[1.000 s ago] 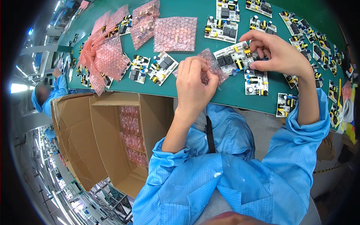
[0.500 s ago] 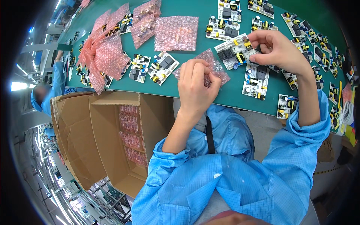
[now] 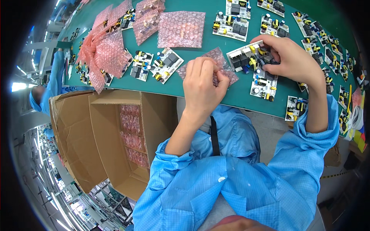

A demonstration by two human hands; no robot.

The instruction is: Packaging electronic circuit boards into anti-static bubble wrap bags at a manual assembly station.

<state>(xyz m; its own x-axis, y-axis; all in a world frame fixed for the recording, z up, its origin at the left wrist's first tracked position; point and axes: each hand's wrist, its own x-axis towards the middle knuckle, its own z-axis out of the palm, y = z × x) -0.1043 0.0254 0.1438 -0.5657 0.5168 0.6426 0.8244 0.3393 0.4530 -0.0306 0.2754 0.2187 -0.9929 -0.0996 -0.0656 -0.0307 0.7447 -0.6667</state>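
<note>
My right hand [image 3: 293, 61] grips a circuit board [image 3: 239, 58] by its right end, thumb below and fingers above. The board is white with black blocks and yellow parts, and sits tilted just over the table. To its left, my left hand [image 3: 203, 82] is closed with fingertips pinched on a pink bubble wrap bag [image 3: 217, 56]. Part of the bag is hidden behind that hand. The held board's left end is beside the bag, apart from it. Another circuit board [image 3: 263, 86] lies just below the held one, partly covered by it and my right hand.
Several boards [image 3: 231, 27] spread across the green table [image 3: 185, 87], mostly at the right. A flat bubble bag [image 3: 181, 30] lies at the back, and a pile of pink bags [image 3: 110, 54] at the left. Below the table edge stands an open cardboard box [image 3: 110, 154] holding wrapped packs [image 3: 131, 123].
The right hand has shifted slightly right and down with the board, which has turned a little and now overlaps the board below. The left hand stays pinched on the bag.
</note>
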